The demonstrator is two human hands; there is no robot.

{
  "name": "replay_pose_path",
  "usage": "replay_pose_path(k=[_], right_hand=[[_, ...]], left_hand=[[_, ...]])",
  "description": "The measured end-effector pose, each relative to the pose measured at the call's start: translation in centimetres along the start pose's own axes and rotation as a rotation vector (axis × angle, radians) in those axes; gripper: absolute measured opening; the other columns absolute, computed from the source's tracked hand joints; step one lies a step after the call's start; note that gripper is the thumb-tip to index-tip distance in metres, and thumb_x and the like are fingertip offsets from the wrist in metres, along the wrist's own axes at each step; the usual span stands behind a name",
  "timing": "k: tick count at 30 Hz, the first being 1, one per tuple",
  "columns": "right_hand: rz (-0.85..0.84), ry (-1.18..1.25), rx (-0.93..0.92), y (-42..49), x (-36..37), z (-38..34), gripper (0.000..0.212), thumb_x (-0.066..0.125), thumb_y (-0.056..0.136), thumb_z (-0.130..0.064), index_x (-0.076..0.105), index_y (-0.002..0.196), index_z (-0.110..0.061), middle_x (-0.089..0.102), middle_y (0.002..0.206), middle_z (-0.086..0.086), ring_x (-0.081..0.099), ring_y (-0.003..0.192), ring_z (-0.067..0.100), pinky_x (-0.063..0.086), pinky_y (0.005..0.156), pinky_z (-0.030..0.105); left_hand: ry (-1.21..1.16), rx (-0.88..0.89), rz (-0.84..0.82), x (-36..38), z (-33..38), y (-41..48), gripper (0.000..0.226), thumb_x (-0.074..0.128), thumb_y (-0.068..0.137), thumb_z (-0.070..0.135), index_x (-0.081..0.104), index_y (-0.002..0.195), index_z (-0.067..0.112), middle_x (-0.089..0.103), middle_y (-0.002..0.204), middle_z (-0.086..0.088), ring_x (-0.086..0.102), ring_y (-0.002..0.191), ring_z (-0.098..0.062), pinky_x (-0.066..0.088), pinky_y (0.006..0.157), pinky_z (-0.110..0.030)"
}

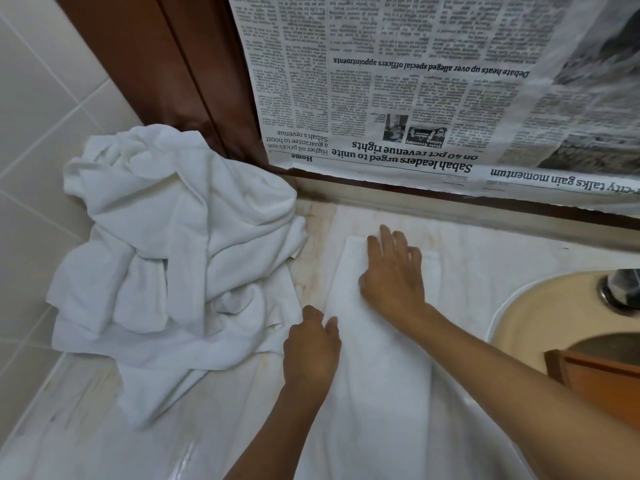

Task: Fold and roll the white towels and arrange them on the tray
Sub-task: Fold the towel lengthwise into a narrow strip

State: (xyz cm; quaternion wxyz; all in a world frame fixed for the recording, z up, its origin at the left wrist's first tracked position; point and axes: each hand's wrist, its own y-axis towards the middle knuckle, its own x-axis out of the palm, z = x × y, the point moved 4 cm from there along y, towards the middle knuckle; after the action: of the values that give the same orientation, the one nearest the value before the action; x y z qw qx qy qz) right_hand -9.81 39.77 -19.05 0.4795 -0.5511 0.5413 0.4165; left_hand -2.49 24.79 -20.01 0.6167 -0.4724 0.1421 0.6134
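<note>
Right hand (394,275) flat, left hand (311,348) fingers curled

Upside-down newspaper (398,98) hung across the back, beside a dark wooden frame (166,64). White tiled wall (31,133) at left. Cream sink (540,306) set in the marble table (485,258) at right, metal tap base (620,289) on its rim.

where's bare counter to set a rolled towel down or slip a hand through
Bare counter lies between the folded towel and the sink, and at the near left in front of the towel heap. Only a narrow gap splits heap and folded towel. The left hand and right hand crowd the middle; the tray sits over the sink.
</note>
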Motion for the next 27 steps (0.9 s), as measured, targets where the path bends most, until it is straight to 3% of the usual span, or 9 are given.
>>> replay_pose_path(k=[5, 7, 13, 15, 18, 23, 27], right_hand=[[-0.127, 0.009, -0.14, -3.5, 3.0, 0.5, 0.072, 0.011, 0.094, -0.057, 0.008, 0.157, -0.024, -0.01, 0.165, -0.002, -0.012, 0.151, 0.024, 0.007, 0.12, 0.043], [-0.123, -0.01, -0.17, -3.6, 4.0, 0.9, 0.07, 0.008, 0.094, -0.064, 0.0, 0.157, -0.033, -0.016, 0.164, -0.007, -0.018, 0.15, 0.021, 0.002, 0.121, 0.043], [-0.129, -0.027, -0.145, -3.1, 4.4, 0.8, 0.06, 0.014, 0.097, -0.066, -0.006, 0.152, -0.051, -0.02, 0.162, -0.01, -0.019, 0.15, 0.023, -0.006, 0.117, 0.054], [-0.124, -0.017, -0.093, -3.4, 4.5, 0.4, 0.061, 0.016, 0.098, -0.063, -0.003, 0.153, -0.047, -0.018, 0.162, -0.009, -0.016, 0.15, 0.025, -0.005, 0.117, 0.054], [-0.035, 0.021, -0.105, -5.8, 4.6, -0.5, 0.064, 0.02, 0.098, -0.06, 0.011, 0.157, -0.034, 0.004, 0.165, -0.002, 0.002, 0.152, 0.028, 0.005, 0.119, 0.05], [-0.091, -0.041, -0.355, -7.3, 4.1, 2.7, 0.062, 0.015, 0.098, -0.064, 0.006, 0.156, -0.041, -0.009, 0.164, -0.009, -0.011, 0.151, 0.018, 0.003, 0.119, 0.042], [-0.145, -0.088, -0.344, -3.7, 2.6, 6.2, 0.063, 0.008, 0.095, -0.064, -0.001, 0.154, -0.045, -0.014, 0.162, -0.014, -0.016, 0.149, 0.013, 0.002, 0.12, 0.039]], left_hand=[[-0.004, 0.015, -0.003, 0.3, -0.4, 0.4, 0.032, 0.046, 0.099, 0.043, 0.051, 0.114, 0.016, 0.065, 0.1, -0.007, 0.063, 0.095, -0.027, 0.047, 0.079, -0.033], [-0.011, 0.013, -0.006, 0.3, -0.5, 0.4, 0.033, 0.046, 0.099, 0.044, 0.051, 0.116, 0.016, 0.066, 0.102, -0.005, 0.063, 0.097, -0.026, 0.046, 0.079, -0.031], [-0.051, 0.028, 0.014, 0.1, -0.9, 0.4, 0.029, 0.048, 0.098, 0.045, 0.048, 0.111, 0.019, 0.06, 0.093, 0.003, 0.063, 0.093, -0.021, 0.044, 0.075, -0.028], [-0.066, 0.039, 0.032, 0.0, -0.9, 0.4, 0.027, 0.049, 0.098, 0.045, 0.046, 0.108, 0.02, 0.059, 0.091, 0.004, 0.061, 0.089, -0.02, 0.044, 0.073, -0.028], [-0.086, 0.058, 0.05, 0.0, -1.0, 0.4, 0.021, 0.046, 0.1, 0.041, 0.044, 0.106, 0.021, 0.06, 0.088, 0.004, 0.058, 0.082, -0.017, 0.043, 0.07, -0.029], [-0.102, 0.117, 0.074, 0.1, -1.2, 0.4, 0.018, 0.046, 0.1, 0.037, 0.044, 0.103, 0.019, 0.062, 0.082, -0.001, 0.061, 0.081, -0.023, 0.046, 0.069, -0.034], [-0.106, 0.109, 0.078, 0.1, -1.3, 0.5, 0.018, 0.047, 0.1, 0.036, 0.045, 0.103, 0.018, 0.064, 0.084, -0.006, 0.062, 0.083, -0.026, 0.044, 0.069, -0.034]])
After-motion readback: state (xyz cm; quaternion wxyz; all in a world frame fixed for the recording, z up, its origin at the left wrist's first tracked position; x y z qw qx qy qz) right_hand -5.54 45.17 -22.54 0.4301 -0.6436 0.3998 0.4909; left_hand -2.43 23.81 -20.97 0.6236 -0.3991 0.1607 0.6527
